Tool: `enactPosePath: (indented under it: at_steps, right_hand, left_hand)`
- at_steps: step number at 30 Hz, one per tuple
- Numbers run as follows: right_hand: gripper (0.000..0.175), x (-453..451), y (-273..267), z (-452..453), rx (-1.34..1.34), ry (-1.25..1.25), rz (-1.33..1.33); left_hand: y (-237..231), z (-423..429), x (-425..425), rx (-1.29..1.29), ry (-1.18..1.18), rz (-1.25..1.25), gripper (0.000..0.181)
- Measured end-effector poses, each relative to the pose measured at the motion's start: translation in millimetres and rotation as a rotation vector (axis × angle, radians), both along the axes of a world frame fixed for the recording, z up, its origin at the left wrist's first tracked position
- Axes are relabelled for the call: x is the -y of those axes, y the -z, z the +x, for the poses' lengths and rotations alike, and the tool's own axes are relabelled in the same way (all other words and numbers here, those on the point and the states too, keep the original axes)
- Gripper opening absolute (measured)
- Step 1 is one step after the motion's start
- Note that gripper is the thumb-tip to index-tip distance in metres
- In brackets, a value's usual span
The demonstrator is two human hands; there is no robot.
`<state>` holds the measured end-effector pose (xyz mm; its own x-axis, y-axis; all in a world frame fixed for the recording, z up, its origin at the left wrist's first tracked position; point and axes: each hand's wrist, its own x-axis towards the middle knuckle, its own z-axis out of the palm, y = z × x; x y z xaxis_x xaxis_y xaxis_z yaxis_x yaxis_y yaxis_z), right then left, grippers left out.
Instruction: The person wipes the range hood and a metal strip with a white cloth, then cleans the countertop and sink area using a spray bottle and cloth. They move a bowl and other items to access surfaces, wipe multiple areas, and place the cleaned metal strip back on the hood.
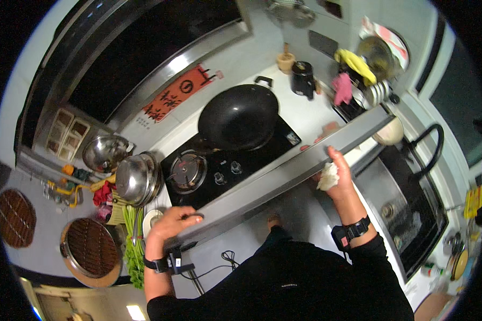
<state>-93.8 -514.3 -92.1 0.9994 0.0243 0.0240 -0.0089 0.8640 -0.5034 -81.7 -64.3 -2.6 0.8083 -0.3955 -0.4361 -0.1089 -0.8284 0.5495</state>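
Note:
A long grey metal panel (281, 168) slants across the view in front of me. My left hand (172, 224) is at its left end, with the fingers curled over the edge and the thumb along the face. Near the panel's right part, my right hand (343, 174) holds a crumpled white cloth or paper wad (328, 177), its thumb pointing up. Pinkish shapes beyond the panel there may be fingers or a reflection; I cannot tell. Past the panel, a black wok (239, 116) sits on the black gas cooktop (247, 158).
Stacked steel pots (134, 180) and leafy green stalks (133, 248) lie at the left. A sink (385, 196) with a black faucet (440, 140) is at the right. A black jug (302, 80) and a dish rack (345, 108) stand farther back. A thin cable (229, 257) hangs below.

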Motion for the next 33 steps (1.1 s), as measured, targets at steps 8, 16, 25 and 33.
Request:
enactPosePath:
  at_steps: [8, 16, 25, 33]
  right_hand:
    - [0.04, -31.6, -57.3, 128.7, -0.057, 0.107, -0.01]
    - [0.033, -57.5, -51.1, 270.8, 0.102, -0.005, -0.044]
    - [0.024, -111.9, -33.3, 372.7, -0.024, 0.007, -0.089]
    - [0.025, -115.0, -0.3, 462.9, -0.195, -0.05, -0.07]
  left_hand:
    - [-36.0, 21.7, -124.5, 1.074, -0.593, -0.046, 0.019]
    - [70.0, 101.0, -196.6, 0.696, -1.242, -0.893, 0.026]
    - [95.7, 262.4, -172.7, 0.06, -1.193, -1.874, 0.052]
    - [96.4, 346.2, -180.5, 0.223, -1.189, -1.872, 0.014]
